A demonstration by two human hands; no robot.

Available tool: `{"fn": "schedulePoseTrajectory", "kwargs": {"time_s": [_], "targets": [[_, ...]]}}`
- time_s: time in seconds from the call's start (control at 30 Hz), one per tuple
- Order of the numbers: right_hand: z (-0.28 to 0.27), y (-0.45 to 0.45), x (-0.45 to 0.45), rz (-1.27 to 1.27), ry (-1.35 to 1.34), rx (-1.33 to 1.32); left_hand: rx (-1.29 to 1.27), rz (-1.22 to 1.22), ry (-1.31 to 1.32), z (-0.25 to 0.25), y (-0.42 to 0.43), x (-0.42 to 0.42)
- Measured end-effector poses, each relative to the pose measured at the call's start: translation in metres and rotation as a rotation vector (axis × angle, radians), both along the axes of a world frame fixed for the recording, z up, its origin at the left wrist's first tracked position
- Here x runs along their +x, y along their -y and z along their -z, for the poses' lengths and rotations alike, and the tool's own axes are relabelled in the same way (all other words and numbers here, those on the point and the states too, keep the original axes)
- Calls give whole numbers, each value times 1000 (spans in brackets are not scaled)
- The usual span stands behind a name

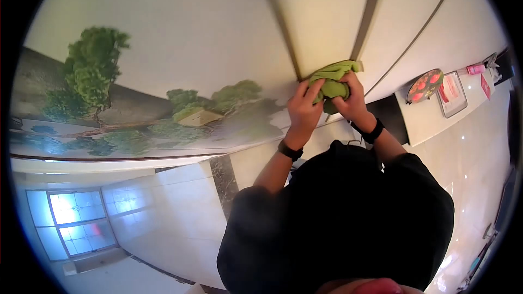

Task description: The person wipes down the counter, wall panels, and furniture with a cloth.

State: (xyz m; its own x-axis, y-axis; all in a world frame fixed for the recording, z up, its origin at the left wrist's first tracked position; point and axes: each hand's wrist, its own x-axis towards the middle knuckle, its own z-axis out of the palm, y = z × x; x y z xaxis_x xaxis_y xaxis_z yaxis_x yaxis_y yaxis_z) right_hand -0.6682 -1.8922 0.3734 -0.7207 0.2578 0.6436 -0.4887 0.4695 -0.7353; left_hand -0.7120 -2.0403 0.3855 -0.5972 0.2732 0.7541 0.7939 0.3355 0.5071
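Note:
A bunched green cloth (pixel 335 79) is held between my two hands, in front of the pale wall panels. My left hand (pixel 305 106) grips its left side, with the fingers bent into the folds. On the other side, my right hand (pixel 353 98) has its fingers wrapped round the cloth's right edge. Both wrists wear dark bands. Behind the cloth, dark vertical strips (pixel 368 13) run along the panels. Whether the cloth presses on the wall I cannot tell.
To the left, a wall picture (pixel 152 114) shows trees and a roof. A white cabinet top (pixel 422 120) at the right bears a round patterned plate (pixel 425 86), a clear-lidded tray (pixel 452 95) and a pink box (pixel 475 69). A window (pixel 79 220) is at lower left.

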Motion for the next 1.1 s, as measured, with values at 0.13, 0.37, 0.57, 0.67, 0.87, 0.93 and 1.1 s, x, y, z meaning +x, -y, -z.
{"fn": "schedulePoseTrajectory", "kwargs": {"time_s": [0.13, 0.37, 0.57, 0.67, 0.87, 0.93, 1.1], "targets": [[16, -64, 15, 42, 45, -114, -8, 47, 50, 10, -70, 13], [39, -84, 29, -48, 206, -232, -121, -16, 101, 41, -90, 25], [42, -59, 25, -190, 290, -102, -205, -136, 185, 47, -48, 30], [16, -48, 17, -249, 274, -63, -195, -211, 105, 22, -36, 30], [-73, -53, 5, -245, -42, -43, 45, -208, -1, -70, -54, 27], [-92, -60, 4, -193, -148, -54, 81, -198, -66, -88, -68, 25], [-60, -88, 13, -94, -59, -23, -2, -118, -86, -56, -91, 18]]}}
